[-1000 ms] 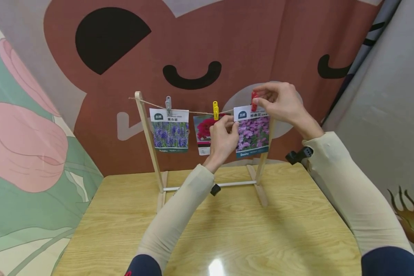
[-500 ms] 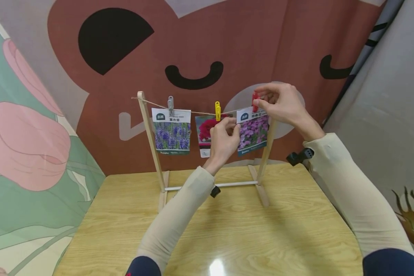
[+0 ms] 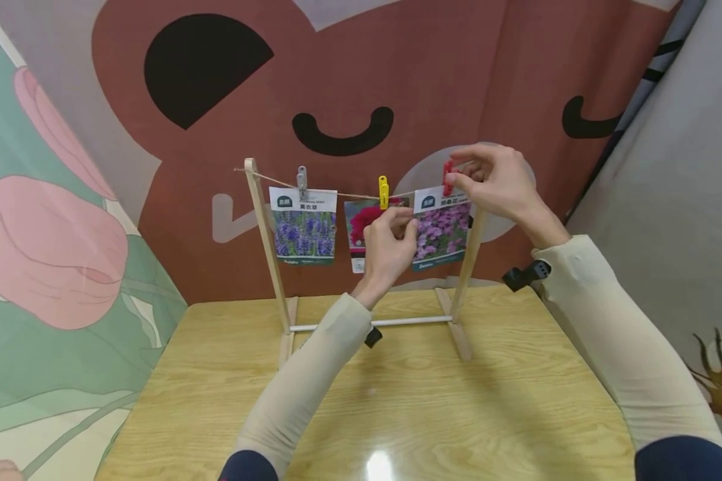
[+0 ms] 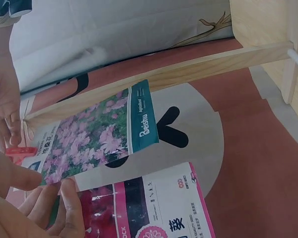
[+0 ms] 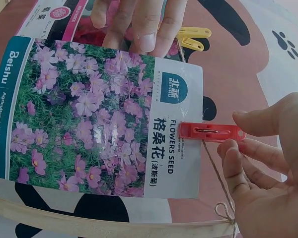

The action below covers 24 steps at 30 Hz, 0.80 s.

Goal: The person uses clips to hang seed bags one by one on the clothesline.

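Note:
A seed packet with pink flowers [image 3: 439,230] hangs at the right end of a twine line [image 3: 277,182]. My left hand [image 3: 390,247] pinches its left edge, thumb and fingertips at the upper corner. A red clothespin [image 5: 208,131] bites the packet's white top edge at the twine. My right hand [image 3: 496,180] holds the outer end of that clothespin between thumb and fingers. Behind my left hand hangs a red-flower packet [image 4: 139,208], partly hidden, under a yellow clothespin [image 3: 384,192]. Farther left, a grey clothespin [image 3: 302,182] holds a lavender packet [image 3: 304,234].
The twine runs between two posts of a wooden stand [image 3: 267,247], joined low down by a white rod [image 3: 412,321]. It stands on a wood-grain table [image 3: 445,414]. Printed cloth [image 3: 228,280] covers the wall behind, and a pale curtain [image 3: 656,200] hangs at the right.
The whole scene has shifted slightly right in the head view. Both hands keep their places on the pink-flower packet and the red clothespin; the packet has swayed a little.

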Each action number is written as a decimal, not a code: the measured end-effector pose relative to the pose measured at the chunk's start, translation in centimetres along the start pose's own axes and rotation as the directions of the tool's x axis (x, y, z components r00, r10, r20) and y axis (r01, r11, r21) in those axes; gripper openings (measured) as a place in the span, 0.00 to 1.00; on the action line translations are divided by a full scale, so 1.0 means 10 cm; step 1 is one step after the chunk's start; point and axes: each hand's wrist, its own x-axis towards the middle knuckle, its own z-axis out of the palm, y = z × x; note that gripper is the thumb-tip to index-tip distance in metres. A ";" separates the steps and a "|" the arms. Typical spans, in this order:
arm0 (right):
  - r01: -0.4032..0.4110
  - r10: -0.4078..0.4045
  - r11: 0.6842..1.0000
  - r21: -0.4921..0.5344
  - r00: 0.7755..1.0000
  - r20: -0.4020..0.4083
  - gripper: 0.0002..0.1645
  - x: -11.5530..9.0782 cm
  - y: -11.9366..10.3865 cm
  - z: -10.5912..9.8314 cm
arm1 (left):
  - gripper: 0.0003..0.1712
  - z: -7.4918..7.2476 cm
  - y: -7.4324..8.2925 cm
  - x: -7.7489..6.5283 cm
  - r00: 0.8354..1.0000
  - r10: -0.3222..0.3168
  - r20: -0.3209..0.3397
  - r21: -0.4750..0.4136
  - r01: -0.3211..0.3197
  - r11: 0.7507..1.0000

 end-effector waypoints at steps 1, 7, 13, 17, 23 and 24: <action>-0.006 0.006 1.000 0.006 1.000 -0.003 0.25 -0.01 0.00 0.00 | 0.12 0.00 -0.01 0.00 1.000 0.002 -0.001 0.004 -0.002 1.000; -0.017 0.016 1.000 -0.004 0.999 -0.034 0.25 -0.05 -0.03 0.01 | 0.12 -0.03 -0.05 -0.01 1.000 0.010 0.001 0.017 -0.010 1.000; -0.028 0.029 1.000 0.013 0.997 -0.068 0.26 -0.08 -0.04 0.04 | 0.11 -0.06 -0.07 -0.02 1.000 -0.017 -0.002 -0.006 0.017 1.000; -0.003 0.004 1.000 0.018 0.997 -0.083 0.26 -0.10 -0.03 0.05 | 0.09 -0.09 -0.07 -0.03 1.000 -0.029 -0.006 -0.011 0.028 1.000; 0.049 -0.048 0.999 0.002 0.993 -0.110 0.27 -0.17 -0.03 0.04 | 0.09 -0.13 -0.08 -0.06 1.000 -0.024 0.004 0.026 0.024 0.999; 0.049 -0.048 0.999 0.002 0.992 -0.114 0.26 -0.19 -0.04 0.04 | 0.09 -0.14 -0.08 -0.06 1.000 -0.019 0.008 0.033 0.019 0.999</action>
